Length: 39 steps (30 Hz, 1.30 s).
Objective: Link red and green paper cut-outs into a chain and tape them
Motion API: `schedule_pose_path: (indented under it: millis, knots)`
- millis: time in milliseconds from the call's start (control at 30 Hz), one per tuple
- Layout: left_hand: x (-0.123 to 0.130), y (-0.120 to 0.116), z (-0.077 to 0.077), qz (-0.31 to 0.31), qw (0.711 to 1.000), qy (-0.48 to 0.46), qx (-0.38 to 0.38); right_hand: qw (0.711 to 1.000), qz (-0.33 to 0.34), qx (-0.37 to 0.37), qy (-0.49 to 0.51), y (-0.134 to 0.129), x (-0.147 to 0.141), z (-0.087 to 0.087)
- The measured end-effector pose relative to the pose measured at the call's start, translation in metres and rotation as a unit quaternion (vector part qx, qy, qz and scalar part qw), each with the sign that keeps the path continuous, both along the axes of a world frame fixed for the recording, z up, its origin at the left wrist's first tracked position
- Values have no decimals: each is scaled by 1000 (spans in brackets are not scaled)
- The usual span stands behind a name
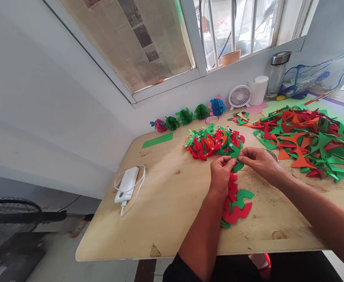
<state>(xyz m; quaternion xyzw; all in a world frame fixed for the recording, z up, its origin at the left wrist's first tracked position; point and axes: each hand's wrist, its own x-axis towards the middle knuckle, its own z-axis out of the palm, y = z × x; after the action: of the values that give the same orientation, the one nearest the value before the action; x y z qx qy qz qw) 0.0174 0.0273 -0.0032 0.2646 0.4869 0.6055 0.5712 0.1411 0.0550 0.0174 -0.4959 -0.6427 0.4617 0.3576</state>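
Green paper piece: positioned at the fingertips of both hands, over the tabletop, between the near and far edges and well in from the left edge.

Possible faults, by judgement. Creasing or tearing of the paper; likely cause: excessive pinch pressure, or pulling in opposite directions. Slipping from the pinch; likely cause: too little paper between thumb and finger. Scattering of the red and green cut-outs, possibly over the near edge; likely cause: sideways sweep of the left forearm, directly alongside. Disturbance of the clustered petal shapes, just beyond the hands toward the far edge; likely cause: over-reaching. Mixing with the scrap heap, well to the right and toward the far edge; likely cause: setting down too far right.

Grip, left hand: thumb and forefinger closed with hardly any gap, pinching the paper. Grip, right hand: thumb and forefinger drawn together at the right side of the same paper, near the left fingertips. Too small to tell: any further item between the right fingertips.
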Motion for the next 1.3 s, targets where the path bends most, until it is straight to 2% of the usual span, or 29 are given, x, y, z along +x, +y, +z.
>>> schedule_pose_path:
  millis: [533,633,800,900,1000,1067,1167,1300]
  knots:
    - [0,0,2,3,1000,6,-6,1000,-13,0,-6,-3,0,7]
    - [-1,0,2,-13,1000,13,-14,1000,-19,7,6,-2,0,4]
    - [-2,-1,0,-74,995,58,-21,999,-44,10,-4,3,3,-3]
    - [-2,-1,-2,-79,994,69,-23,998,-54,22,-19,8,8,-6]
    - [-3,-1,-2,-61,995,74,-18,993,-76,58,-62,15,17,-6]
    - [-3,-1,-1,-54,995,79,-11,981,-100,99,-132,20,24,-6]
    - [-3,-1,-1,-54,995,89,0,945,-132,138,-264,26,35,-8]
    - [-3,-2,-1,-48,994,96,8,900,-112,138,-398,31,42,-17]
